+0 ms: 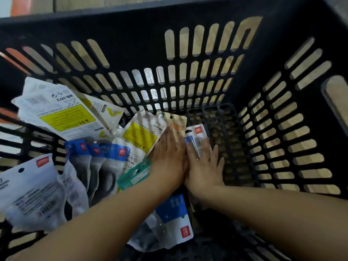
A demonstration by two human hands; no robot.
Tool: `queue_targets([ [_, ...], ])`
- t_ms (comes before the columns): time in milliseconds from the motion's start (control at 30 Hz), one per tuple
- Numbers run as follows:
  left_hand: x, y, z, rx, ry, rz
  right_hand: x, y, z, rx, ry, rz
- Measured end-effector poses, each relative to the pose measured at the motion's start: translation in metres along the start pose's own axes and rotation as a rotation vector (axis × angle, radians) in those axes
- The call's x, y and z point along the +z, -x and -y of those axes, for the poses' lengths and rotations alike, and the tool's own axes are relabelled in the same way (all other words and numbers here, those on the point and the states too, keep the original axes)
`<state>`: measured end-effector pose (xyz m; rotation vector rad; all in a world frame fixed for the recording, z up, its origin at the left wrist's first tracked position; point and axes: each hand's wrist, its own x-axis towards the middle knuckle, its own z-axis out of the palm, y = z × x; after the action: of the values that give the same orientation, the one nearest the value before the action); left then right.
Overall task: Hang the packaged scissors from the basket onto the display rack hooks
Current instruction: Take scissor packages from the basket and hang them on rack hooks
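Two hands are down in the basket [282, 95], side by side and touching along their inner edges, palms down w/ fingers mostly straight. Left hand [167, 159] lies flat on a tan-backed pack [176, 121] and the edge of a yellow-label pack [143, 134]; right hand [203, 164] lies flat on a small grey-and-blue pack [197, 132] w/ a red logo tab at its top. Neither hand curls round anything yet, so both read as open and pressing, prob. to pin or sort the packs before picking one out.

Scissor packs are all in the basket, heaped toward its left side and near wall; right part of the floor shows bare mesh. That fits someone working thru the pile from one end. Other packs: big white one w/ yellow panel [62, 113] propped against the left wall, a row of blue-topped packs [98, 157] standing on edge, a teal-edged pack [133, 176] under the left wrist, a clear bag w/ red tab [32, 191] at near left, and a blue-and-white pack [175, 219] between the forearms.

Display rack and hooks aren't in view, so no telling how many are hung. Hang holes sit at the pack tops, e.g. on the tan one; my guess is a grip near that end would suit hooking.
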<state>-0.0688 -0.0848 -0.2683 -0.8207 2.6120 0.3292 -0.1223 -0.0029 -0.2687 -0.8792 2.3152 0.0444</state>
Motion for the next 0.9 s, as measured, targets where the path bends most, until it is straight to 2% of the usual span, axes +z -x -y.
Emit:
queue_targets([
  [267,-0.005,-0.006,0.011,-0.197,0.131,0.018,-0.001,0.003,-0.008,-0.041,0.029,-0.115],
  [433,-0.001,-0.002,0.014,-0.147,0.108,-0.022,-0.001,0.001,-0.013,-0.03,0.056,-0.063],
  [600,0.0,0.004,0.012,-0.082,0.111,-0.057,-0.002,0.006,-0.009,-0.066,0.045,-0.133],
  [900,0.002,0.007,0.003,-0.031,0.209,-0.12,-0.008,0.009,-0.023,-0.065,0.048,-0.155],
])
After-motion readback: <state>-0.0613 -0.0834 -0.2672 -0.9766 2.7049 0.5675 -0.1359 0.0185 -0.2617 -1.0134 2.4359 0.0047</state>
